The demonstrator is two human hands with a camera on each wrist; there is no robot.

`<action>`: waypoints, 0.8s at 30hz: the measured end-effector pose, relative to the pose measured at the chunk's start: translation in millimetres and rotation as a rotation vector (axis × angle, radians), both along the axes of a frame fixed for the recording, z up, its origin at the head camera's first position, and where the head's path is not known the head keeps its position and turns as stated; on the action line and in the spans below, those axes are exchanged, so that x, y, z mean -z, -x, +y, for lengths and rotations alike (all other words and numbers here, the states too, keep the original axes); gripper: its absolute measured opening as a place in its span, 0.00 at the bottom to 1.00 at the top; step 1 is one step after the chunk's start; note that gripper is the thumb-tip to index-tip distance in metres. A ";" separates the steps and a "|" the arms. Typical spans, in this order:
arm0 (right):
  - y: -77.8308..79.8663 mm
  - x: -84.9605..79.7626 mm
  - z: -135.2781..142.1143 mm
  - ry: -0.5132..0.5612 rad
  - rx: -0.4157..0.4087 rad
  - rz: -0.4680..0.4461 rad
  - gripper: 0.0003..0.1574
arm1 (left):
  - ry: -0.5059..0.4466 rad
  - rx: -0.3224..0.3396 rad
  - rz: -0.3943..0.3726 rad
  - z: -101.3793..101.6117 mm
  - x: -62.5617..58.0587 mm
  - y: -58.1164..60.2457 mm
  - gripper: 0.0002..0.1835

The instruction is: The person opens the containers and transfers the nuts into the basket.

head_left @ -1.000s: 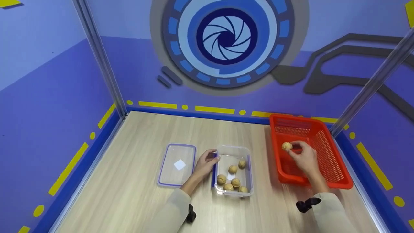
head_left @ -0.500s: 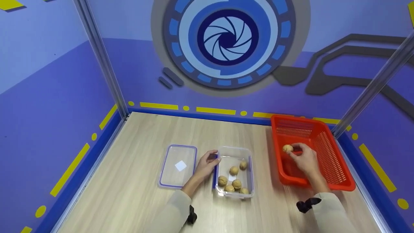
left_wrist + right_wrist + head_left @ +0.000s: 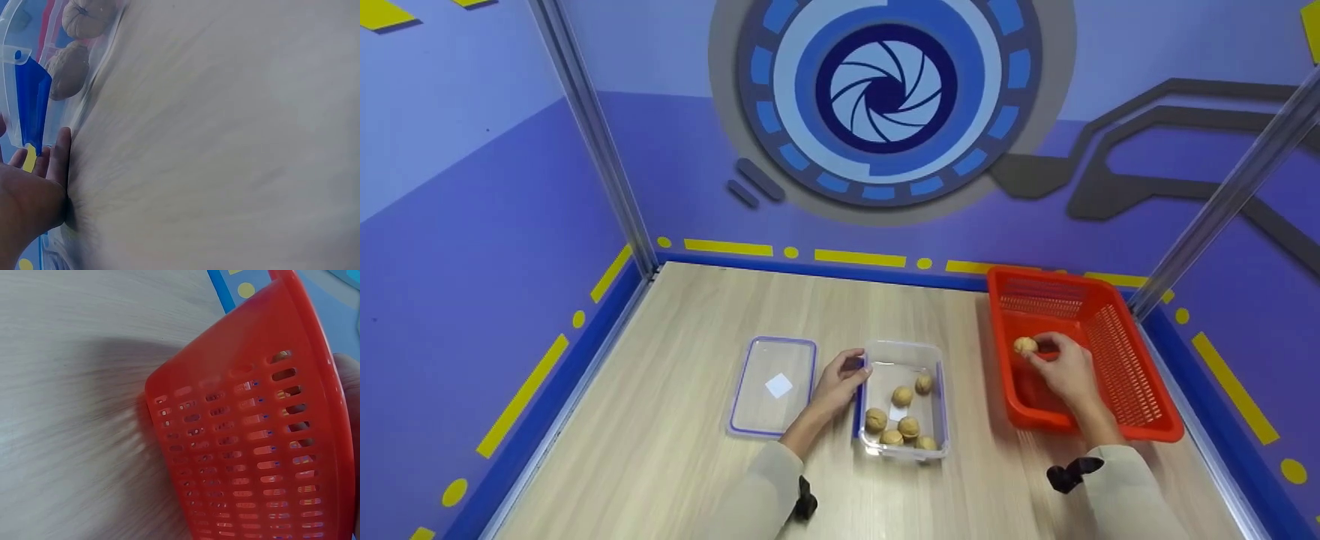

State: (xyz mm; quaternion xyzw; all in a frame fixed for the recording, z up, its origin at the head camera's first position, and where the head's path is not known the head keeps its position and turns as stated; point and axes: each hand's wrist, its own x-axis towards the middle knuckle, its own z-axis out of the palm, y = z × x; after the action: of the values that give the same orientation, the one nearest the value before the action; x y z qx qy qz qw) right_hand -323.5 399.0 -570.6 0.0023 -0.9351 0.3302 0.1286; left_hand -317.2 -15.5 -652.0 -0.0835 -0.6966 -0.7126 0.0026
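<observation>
My right hand (image 3: 1067, 367) pinches a walnut (image 3: 1024, 346) between thumb and fingertips, over the red plastic basket (image 3: 1156, 397). In the right wrist view the slotted wall of the basket (image 3: 242, 439) covers most of that hand, and the walnut is hidden. My left hand (image 3: 837, 382) grips the left side of a clear plastic food container (image 3: 901, 351), its thumb at the rim. Several walnuts (image 3: 908, 427) lie in the container, mostly toward its near end. From the left wrist, the fingers (image 3: 59, 160) show by the container's blue latch flap (image 3: 32, 98), with two walnuts behind the clear wall.
A clear lid (image 3: 765, 360) with a purple-blue seal lies flat left of the container, just beyond the left hand. Wooden tabletop (image 3: 660, 450) spreads around them. Printed blue walls (image 3: 690, 172) and metal posts (image 3: 601, 142) bound the table at the back and sides.
</observation>
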 end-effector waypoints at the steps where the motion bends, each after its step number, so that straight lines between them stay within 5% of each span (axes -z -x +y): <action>1: 0.0 -0.2 -0.5 0.001 0.001 -0.002 0.24 | -0.003 0.001 -0.005 -0.3 -0.3 -0.5 0.24; 18: -1.5 -0.8 -0.5 0.026 0.002 -0.016 0.29 | -0.005 0.018 -0.035 -2.0 -3.0 -3.6 0.25; 24: -4.1 -10.2 -12.2 0.034 -0.002 0.063 0.26 | 0.011 0.022 -0.035 -2.7 -4.0 -2.7 0.26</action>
State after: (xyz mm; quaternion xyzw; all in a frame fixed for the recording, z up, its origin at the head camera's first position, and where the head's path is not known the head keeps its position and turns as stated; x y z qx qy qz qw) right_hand -319.3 386.8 -560.4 0.0114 -0.9249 0.3459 0.1576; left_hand -314.5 -18.1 -648.0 -0.0787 -0.6995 -0.7100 -0.0180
